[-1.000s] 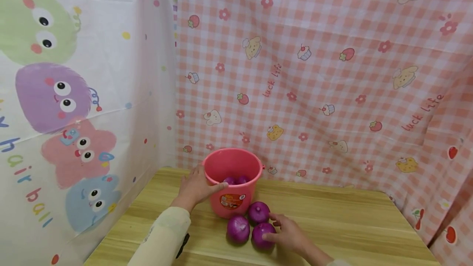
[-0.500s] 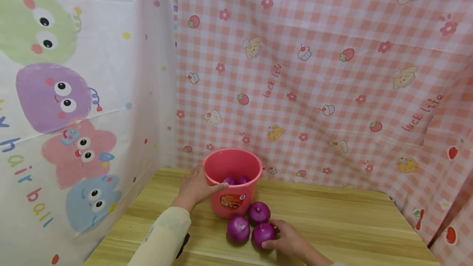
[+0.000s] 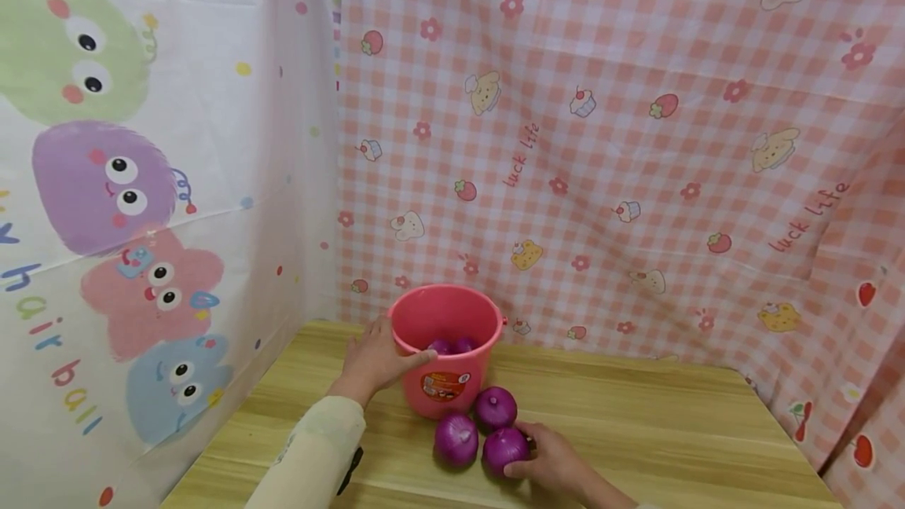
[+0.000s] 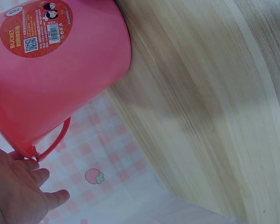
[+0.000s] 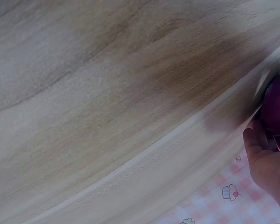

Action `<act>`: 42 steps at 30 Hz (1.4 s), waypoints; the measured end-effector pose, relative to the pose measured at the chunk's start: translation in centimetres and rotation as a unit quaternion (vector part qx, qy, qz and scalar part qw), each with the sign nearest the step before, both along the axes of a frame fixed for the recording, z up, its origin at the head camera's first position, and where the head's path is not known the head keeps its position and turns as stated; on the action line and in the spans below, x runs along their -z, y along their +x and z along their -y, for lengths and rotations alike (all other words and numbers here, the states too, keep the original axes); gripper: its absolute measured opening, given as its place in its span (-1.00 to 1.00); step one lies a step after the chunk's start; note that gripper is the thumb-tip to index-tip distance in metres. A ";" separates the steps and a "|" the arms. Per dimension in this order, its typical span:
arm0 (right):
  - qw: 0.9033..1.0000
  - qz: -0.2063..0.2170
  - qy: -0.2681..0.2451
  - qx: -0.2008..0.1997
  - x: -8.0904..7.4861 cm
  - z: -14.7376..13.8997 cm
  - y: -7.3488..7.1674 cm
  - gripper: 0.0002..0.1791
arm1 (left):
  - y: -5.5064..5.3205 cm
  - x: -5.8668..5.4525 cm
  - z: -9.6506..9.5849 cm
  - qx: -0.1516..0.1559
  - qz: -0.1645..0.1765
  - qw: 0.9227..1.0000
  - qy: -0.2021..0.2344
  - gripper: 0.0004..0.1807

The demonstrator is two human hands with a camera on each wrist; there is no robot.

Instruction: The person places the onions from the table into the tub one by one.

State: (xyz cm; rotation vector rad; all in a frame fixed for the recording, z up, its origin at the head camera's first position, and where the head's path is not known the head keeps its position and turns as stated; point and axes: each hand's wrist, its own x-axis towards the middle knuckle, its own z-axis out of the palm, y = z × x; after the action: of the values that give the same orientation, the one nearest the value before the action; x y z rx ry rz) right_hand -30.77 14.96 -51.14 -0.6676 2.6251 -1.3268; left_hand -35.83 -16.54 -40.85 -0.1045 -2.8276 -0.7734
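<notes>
The right hand (image 3: pixel 555 458) is gripping the nearest onion (image 3: pixel 503 450) from its right, the left hand (image 3: pixel 375 360) holding the pink bucket (image 3: pixel 419 393) from its left.

The left arm (image 3: pixel 311 446) is slanting up from the bottom of the head view, its pale sleeve (image 3: pixel 328 426) stopping near the wrist, and the left hand (image 3: pixel 373 360) is sitting higher up with the thumb (image 3: pixel 417 360) sticking out to the right and the fingers (image 4: pixel 39 176) kinda splaying loosely. Meanwhile the right hand (image 3: pixel 553 455) is sitting lower down, thumb and fingers holding a curled grip, bare wrist (image 3: pixel 592 484) angling back toward the bottom edge.
</notes>
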 end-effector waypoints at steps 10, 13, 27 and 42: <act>0.999 -0.008 0.006 0.034 -1.4 0.0 -0.3 -0.20 | 0.0 -0.1 0.0 -0.002 0.000 1.000 -0.005 0.32; 0.999 -0.029 0.003 0.036 -1.7 0.1 -0.5 -0.22 | 0.1 -0.1 0.0 0.000 0.001 1.000 -0.004 0.33; 0.996 -0.028 -0.044 0.079 -4.9 0.4 -1.2 -0.15 | 0.1 -0.2 0.0 -0.003 0.005 1.000 -0.013 0.32; 0.987 -0.017 -0.087 0.132 -8.0 0.5 -2.4 -0.24 | 0.2 -0.2 -0.1 -0.003 0.000 1.000 -0.016 0.30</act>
State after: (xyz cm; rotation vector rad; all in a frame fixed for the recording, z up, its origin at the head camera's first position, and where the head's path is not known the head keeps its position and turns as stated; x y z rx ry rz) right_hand -33.12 14.44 -43.12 -0.3734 2.7210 -1.6445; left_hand -35.65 -16.42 -40.61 -0.1012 -2.8391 -0.7255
